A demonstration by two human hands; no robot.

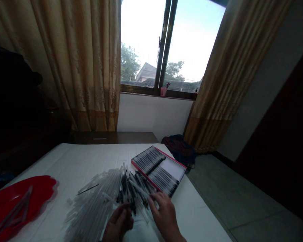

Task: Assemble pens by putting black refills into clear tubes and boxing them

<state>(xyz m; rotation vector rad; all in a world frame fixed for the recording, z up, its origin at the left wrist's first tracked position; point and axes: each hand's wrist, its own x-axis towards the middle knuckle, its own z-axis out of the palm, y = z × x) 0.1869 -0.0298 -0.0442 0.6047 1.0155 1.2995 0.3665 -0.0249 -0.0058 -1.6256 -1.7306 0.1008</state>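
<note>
Fingers of the left hand (123, 215) curling inward at the near edge of a heap of clear plastic pen tubes (98, 205), bent and nearly closed, with no telling whether any tube is gripped inside them. Fingers of the right hand (156, 201) spreading open just beside them, tips resting on the black-ended tubes, not closing around any single one. Heap sprawling directly under and ahead of both sets of fingers, clear shafts fanning out toward the left, black ends crowding right in front of the fingertips.

Just past the right hand's fingertips, a shallow box with a pink rim (175, 168) lying open at an angle, its far end pointing away from the hands, rows of black-tipped pens (143, 159) filling most of it and a white patch showing in one corner. Well to the left of the fingers, a red plate (37, 188) holding a few loose tubes (12, 211). White sheet (73, 161) stretching beneath all of it, covering the table. Far beyond the fingers, a dark cloth bundle (179, 149) slumping on the tiled floor (232, 191), gold curtains (91, 67) hanging either side of a window (141, 43), a pink cup (163, 91) standing on its sill.
</note>
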